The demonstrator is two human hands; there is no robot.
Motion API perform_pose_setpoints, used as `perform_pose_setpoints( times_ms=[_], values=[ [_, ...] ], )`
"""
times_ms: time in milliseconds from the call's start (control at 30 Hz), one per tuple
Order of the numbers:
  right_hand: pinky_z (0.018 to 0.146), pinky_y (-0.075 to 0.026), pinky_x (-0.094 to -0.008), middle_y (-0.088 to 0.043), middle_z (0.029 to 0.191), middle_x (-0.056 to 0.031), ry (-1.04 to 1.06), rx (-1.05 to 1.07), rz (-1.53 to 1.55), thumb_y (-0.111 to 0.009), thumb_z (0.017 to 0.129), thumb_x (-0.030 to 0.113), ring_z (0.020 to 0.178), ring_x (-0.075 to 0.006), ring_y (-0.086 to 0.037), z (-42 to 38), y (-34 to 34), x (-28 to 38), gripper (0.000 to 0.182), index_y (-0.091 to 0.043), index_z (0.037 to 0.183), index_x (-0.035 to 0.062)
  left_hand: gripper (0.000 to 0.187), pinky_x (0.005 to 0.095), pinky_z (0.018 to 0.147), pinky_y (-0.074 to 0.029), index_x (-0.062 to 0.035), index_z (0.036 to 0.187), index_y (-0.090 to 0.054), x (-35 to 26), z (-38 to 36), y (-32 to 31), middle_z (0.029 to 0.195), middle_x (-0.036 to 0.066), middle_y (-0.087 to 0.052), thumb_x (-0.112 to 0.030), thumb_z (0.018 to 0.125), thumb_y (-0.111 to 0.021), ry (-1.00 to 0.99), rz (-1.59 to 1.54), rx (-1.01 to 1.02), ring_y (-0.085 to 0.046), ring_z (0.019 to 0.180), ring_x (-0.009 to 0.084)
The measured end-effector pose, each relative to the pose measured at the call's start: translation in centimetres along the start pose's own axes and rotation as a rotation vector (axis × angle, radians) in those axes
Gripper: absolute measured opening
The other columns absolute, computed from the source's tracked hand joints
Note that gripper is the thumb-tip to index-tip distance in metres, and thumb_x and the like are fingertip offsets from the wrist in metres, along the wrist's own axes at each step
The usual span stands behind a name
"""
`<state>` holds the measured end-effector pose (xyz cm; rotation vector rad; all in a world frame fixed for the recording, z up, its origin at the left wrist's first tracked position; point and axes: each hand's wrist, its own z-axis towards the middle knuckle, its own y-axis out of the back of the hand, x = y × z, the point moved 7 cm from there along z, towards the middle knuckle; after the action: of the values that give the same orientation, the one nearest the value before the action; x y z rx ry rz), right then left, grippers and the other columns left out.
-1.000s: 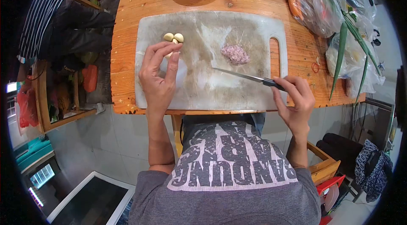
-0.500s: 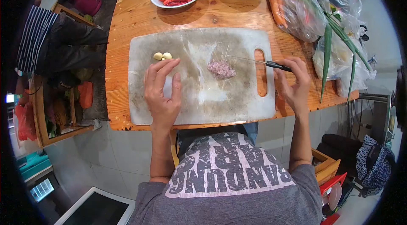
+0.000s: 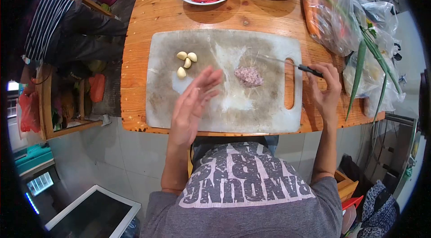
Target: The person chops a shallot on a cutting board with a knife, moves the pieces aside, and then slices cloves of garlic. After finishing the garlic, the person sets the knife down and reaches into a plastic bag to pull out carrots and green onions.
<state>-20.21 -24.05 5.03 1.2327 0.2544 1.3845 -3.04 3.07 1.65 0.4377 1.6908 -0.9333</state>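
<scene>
Worn cutting board (image 3: 269, 119) bears pale peeled garlic cloves (image 3: 185, 62) (four)

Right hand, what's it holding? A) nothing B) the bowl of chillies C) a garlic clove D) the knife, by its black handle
D: the right hand grips the black handle of the knife, whose blade lies over the cutting board beside the minced pile.

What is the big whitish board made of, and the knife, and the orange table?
The pale rectangular cutting board looks like plastic: matte, scratched and stained, with a moulded handle slot. The thin knife in the right hand seems to have a shiny metal blade and a dark handle, probably plastic. The orange table looks like varnished wood, with grain lines and gloss.
</scene>
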Motion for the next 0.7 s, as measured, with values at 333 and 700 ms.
perform_pose_setpoints(
  times_ms=[333,700],
  values=[
    [0.08,-0.054,-0.0306,-0.067,0.1,-0.0126,-0.155,-0.136,0.22,-0.075,0.082,-0.003,0.092,-0.0227,-0.066,-3.7,1.9,2.2,0.021,-0.07,0.103,-0.0021,0.075,0.0489,0.124,-0.024,-0.0046,0.161,-0.017,1.7,1.6,-3.2,0.166,0.022,-0.019,-0.057,0.107,-0.022,0.245,-0.534,0.111,-0.022,0.154,0.0318],
    [0.077,-0.052,-0.031,-0.068,0.096,-0.0123,-0.273,-0.14,0.282,-0.078,0.081,-0.001,0.087,-0.0232,-0.067,-7.4,0.0,2.6,0.019,-0.073,0.1,-0.0009,0.076,0.0572,0.124,-0.015,-0.0031,0.16,-0.018,2.3,1.0,-5.1,0.169,0.018,-0.008,-0.057,0.107,-0.027,0.401,-0.96,0.139,-0.013,0.156,0.033]
  ],
)
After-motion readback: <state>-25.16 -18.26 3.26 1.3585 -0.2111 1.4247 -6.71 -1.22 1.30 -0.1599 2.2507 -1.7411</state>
